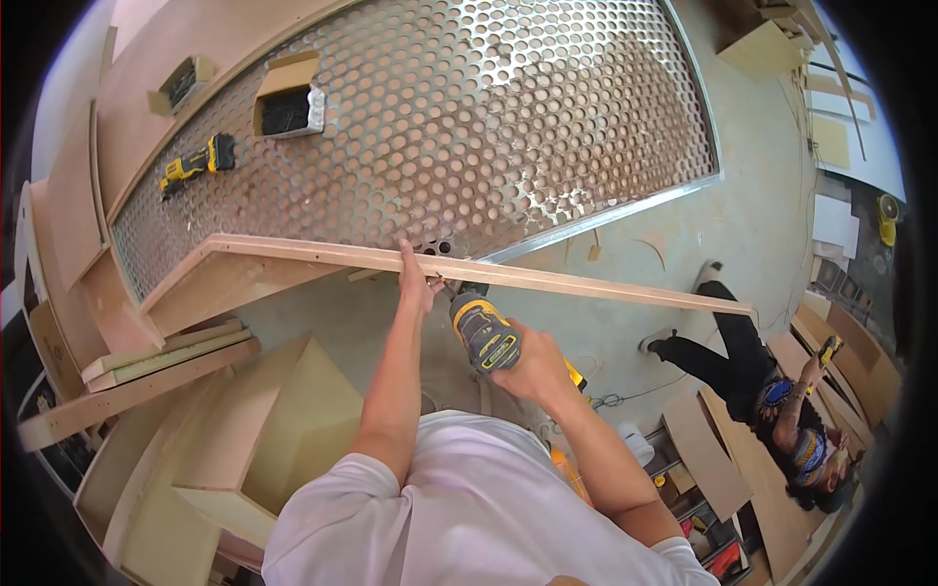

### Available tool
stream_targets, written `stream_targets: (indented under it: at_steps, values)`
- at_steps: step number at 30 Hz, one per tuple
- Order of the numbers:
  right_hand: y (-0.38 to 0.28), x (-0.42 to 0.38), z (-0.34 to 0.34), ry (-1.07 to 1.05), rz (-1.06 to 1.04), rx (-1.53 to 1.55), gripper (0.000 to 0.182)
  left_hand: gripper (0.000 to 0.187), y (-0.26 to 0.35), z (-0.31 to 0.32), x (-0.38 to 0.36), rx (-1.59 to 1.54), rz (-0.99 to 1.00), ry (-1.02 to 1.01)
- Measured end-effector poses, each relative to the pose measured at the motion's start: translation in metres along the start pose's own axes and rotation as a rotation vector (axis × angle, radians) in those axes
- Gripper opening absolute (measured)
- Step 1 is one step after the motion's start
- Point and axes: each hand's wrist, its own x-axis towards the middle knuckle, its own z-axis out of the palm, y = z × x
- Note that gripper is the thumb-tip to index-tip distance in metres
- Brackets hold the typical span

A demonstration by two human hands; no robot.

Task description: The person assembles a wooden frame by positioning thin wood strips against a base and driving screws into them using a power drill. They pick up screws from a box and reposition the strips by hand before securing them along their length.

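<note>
My right hand [535,366] is wrapped round the grip of a yellow and black cordless drill [481,330]. The drill's tip points up and left, at the lower edge of a long wooden strip [586,285] that crosses in front of me. My left hand [416,279] grips the strip just left of the drill tip, one finger lying over its top edge. Whether a screw sits between its fingers and the drill tip is too small to tell. At the left, the strip bends down along a curved wooden panel [244,283].
Beyond the strip lies a perforated metal sheet [391,137], bearing an open box of dark screws [286,112] and a yellow power tool [198,166]. A wooden cabinet box [283,430] stands at lower left. At right, another person [782,410] holds a yellow tool. Loose boards [708,454] lie nearby.
</note>
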Motion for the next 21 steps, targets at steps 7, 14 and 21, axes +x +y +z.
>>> stream_targets:
  at_steps: [7,14,21]
  values:
    - [0.011,0.003,0.003,-0.016,-0.032,0.033,0.053,0.104,-0.002,-0.006,0.006,0.019,0.001,-0.032]
    - [0.016,0.005,0.000,0.004,-0.090,0.008,0.047,0.112,0.001,-0.003,0.000,0.035,0.022,-0.037]
    - [0.018,0.013,0.000,0.039,-0.213,-0.032,0.038,0.115,0.002,-0.003,0.002,0.142,0.066,-0.015]
